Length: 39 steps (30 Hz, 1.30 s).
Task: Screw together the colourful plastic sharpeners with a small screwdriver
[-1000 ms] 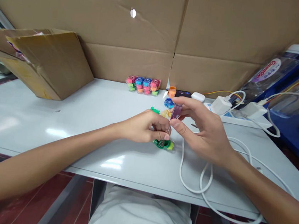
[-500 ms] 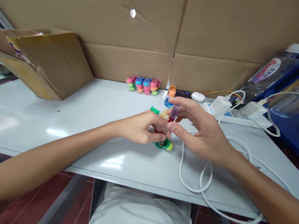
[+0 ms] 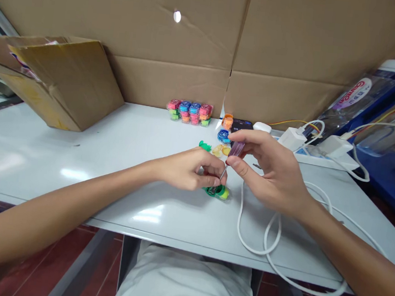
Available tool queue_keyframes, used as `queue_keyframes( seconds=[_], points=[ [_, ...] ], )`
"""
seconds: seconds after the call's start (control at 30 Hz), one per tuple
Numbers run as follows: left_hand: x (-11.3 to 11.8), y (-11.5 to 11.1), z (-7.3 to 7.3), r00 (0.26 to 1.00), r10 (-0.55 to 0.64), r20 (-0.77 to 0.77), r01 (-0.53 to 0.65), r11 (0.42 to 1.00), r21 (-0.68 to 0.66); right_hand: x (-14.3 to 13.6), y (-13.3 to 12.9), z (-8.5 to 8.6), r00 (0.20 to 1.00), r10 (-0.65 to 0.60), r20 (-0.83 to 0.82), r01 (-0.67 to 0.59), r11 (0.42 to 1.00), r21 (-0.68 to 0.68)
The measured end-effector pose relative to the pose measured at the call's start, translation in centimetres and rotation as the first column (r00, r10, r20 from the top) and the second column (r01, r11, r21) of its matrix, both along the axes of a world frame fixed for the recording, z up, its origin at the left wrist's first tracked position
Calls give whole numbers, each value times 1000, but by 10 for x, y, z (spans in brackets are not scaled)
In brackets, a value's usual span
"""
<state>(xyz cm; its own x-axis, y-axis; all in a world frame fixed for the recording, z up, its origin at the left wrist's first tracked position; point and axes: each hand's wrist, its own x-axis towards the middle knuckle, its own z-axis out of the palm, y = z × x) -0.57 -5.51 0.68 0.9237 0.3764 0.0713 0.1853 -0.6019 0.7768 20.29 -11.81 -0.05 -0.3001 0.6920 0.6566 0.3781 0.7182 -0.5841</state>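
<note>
My right hand [image 3: 269,172] pinches the clear purple handle of a screwdriver [image 3: 237,148] between thumb and fingers. Its thin metal shaft slants down to the left, the tip in or against a small green plastic case [image 3: 219,191] with a yellow-green end. Closed round that case on the table is my left hand [image 3: 200,169], its fingertips close to the shaft; they partly hide the case. Just behind the hands lie a green lid-like piece [image 3: 205,145], yellowish clear pieces [image 3: 217,150] and a patterned blue round piece [image 3: 223,135].
Along the cardboard wall stand several colourful stacked pieces [image 3: 189,112]. An orange piece [image 3: 227,121], a black phone-like device [image 3: 242,125] and a white case [image 3: 262,127] sit further right. A power strip [image 3: 334,158] and looped white cable [image 3: 266,253] occupy the right; a cardboard box [image 3: 72,85] stands left.
The screwdriver's handle has tilted further right, with my right hand shifting slightly right. More of the black device and the yellowish pieces shows. My left hand stays nearly still.
</note>
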Motion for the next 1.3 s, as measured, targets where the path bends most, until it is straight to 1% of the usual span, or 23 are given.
queue_keyframes(
  seconds=[0.13, 0.23, 0.4, 0.53, 0.7, 0.93, 1.1, 1.3],
  points=[
    [0, 1, -1, 1000, 2, 1, -2, 999, -32, 0, -3, 0, 998, 53, -36, -55, 996, -69],
    [0, 1, -2, 1000, 5, 16, -4, 999, -45, 0, -5, 0, 997, 63, -53, -68, 993, -94],
    [0, 2, -4, 999, 3, 33, -2, 1000, -28, -2, -4, 0, 996, 60, -72, -65, 995, -70],
    [1, 4, -8, 998, 11, 65, -12, 1000, 9, -2, -2, 0, 999, 31, -40, -34, 997, -63],
    [1, 5, -10, 996, 34, 78, -35, 999, 12, -2, -2, 0, 1000, 9, -6, -9, 999, -50],
    [2, 4, -11, 995, 63, 81, -60, 997, -40, -1, -1, 0, 1000, 7, 15, -6, 999, -50],
    [3, 4, -13, 993, 70, 93, -66, 997, -45, -1, -2, 0, 1000, 1, 17, 0, 998, -56],
    [3, 4, -12, 991, 71, 110, -63, 995, -76, -2, -2, 0, 1000, 7, -14, -8, 998, -62]
  ],
)
